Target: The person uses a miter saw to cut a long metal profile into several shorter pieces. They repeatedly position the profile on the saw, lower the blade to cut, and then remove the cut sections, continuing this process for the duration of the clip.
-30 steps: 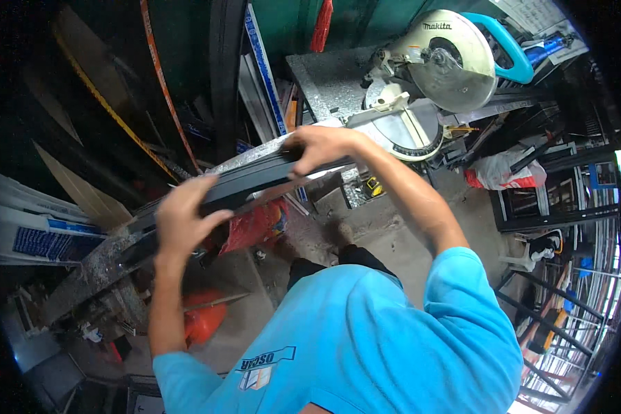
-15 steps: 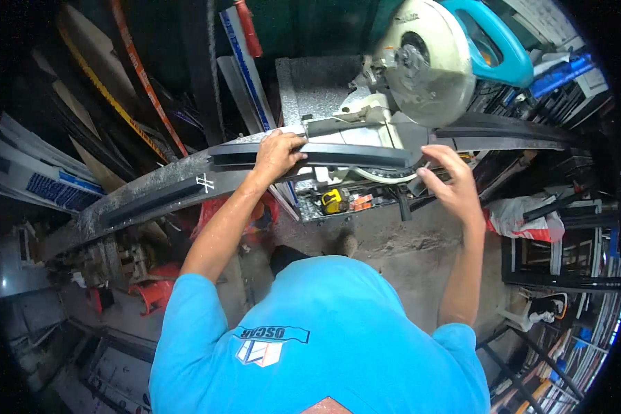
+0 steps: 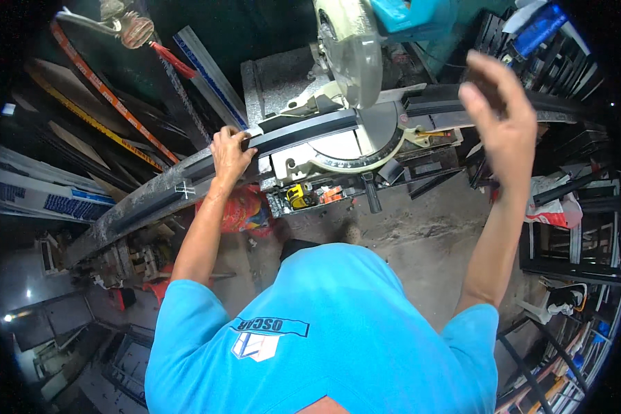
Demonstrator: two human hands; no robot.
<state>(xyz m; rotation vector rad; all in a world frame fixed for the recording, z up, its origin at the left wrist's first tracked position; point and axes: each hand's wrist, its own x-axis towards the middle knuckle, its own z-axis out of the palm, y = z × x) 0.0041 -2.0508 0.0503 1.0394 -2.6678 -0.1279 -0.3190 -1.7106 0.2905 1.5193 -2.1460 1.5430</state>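
Observation:
A dark metal profile [image 3: 303, 131] lies slantwise across the bed of a mitre saw [image 3: 338, 148], its right end beside the turntable's slot. My left hand [image 3: 230, 157] grips it near its left end, fingers bent over the top. The saw's pale guard and blade [image 3: 355, 69] hang above the bed, with the teal handle [image 3: 407, 15] behind. My right hand [image 3: 505, 117] is raised in the air to the right of the saw, blurred a little, thumb and fingers apart and nothing in them. Another dark profile piece [image 3: 141, 210] rests on the long bench at the left.
A yellow tape measure [image 3: 298, 196] and an orange box [image 3: 332, 194] sit on a ledge below the saw. The saw's lock knob [image 3: 372, 196] sticks out toward me. Long profiles [image 3: 96, 96] lean at the back left; a red-and-white bag [image 3: 557, 207] lies at the right.
My left hand has brought the dark profile back against the saw's fence. My right hand has left the profile's right end and risen to the right. The view has shifted rightward.

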